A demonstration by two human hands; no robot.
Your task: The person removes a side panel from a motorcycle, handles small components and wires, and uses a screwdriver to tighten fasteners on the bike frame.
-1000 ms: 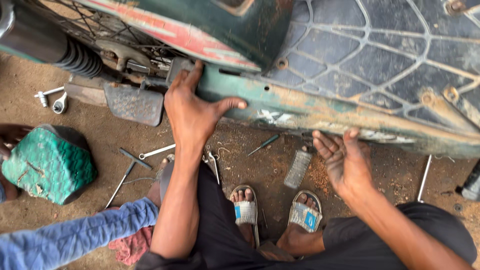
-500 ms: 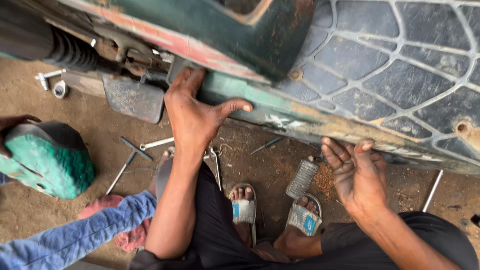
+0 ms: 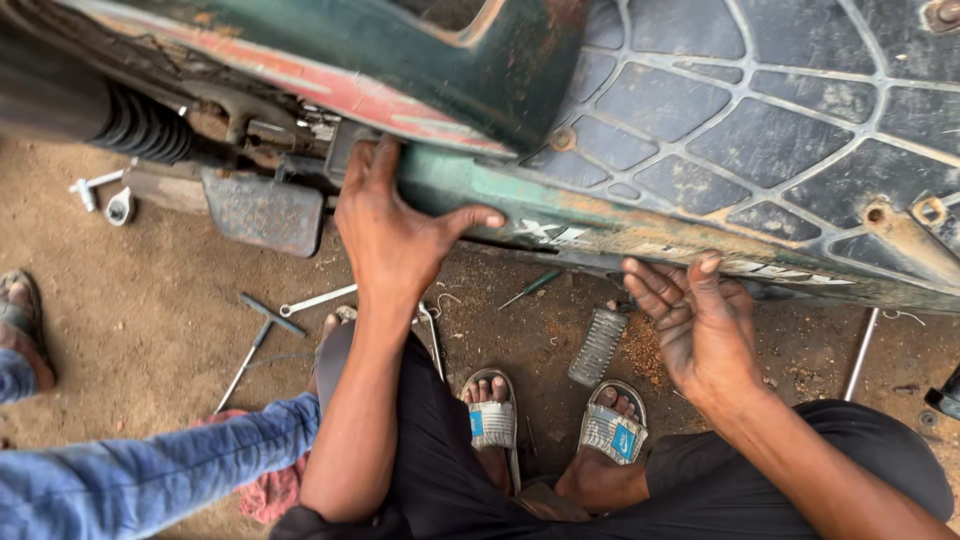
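Observation:
I squat beside an old green scooter with a worn black ribbed footboard. My left hand grips the lower edge of its green side panel, thumb stretched out to the right. My right hand is palm up with fingers curled under the footboard's edge, holding nothing that I can see. A grey ribbed footpeg rubber lies on the dirt between my hands, just above my sandalled feet.
A T-handle wrench, a spanner and a screwdriver lie on the dirt. A socket tool lies at the left. Another person's blue sleeve reaches in from the lower left. A metal rod lies at the right.
The view has shifted, so the green helmet at the left has left the frame. My right hand has risen from the ground to the footboard's edge. My left hand keeps its grip.

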